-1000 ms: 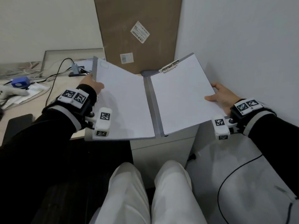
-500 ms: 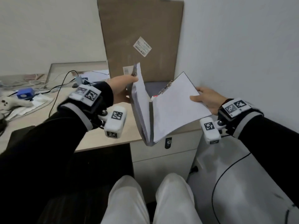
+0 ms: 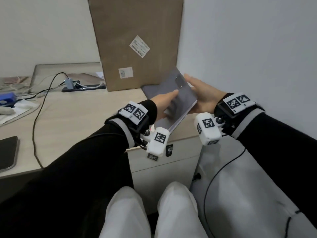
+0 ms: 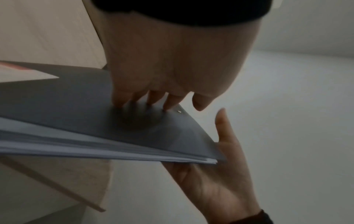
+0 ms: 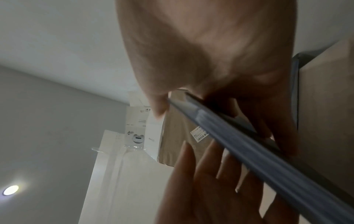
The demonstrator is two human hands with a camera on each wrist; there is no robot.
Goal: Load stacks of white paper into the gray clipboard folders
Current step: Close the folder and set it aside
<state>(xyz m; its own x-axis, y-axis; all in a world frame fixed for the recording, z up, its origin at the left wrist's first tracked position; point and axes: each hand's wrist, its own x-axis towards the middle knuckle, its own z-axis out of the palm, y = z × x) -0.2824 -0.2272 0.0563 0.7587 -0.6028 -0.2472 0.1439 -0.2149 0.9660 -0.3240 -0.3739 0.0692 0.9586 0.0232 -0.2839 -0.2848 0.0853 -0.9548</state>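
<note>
Pale wood tabletop (image 3: 72, 117) fills the left and centre of the head view, butting against white walls; a white drawer unit (image 3: 164, 167) sits under its right end. Tall brown cardboard box (image 3: 137, 42) stands upper centre against the wall, with two white shipping labels, print too small to read. Black cable (image 3: 39, 107) runs across the tabletop from a small charger at upper left; dark phone (image 3: 7, 152) lies at the left edge. Change from half a second ago: the gray clipboard folder (image 3: 178, 102), then half open with white sheets showing, is now closed and held tilted at centre right, above the tabletop's right end. White paper (image 4: 95, 150) shows as a stacked edge between the covers. Left hand (image 3: 164, 103) lies flat on the top cover, fingers straight, pressing. Right hand (image 3: 202, 95) supports the folder from beneath at the far edge; its grip looks loosely wrapped round that edge, though blur leaves this uncertain.
</note>
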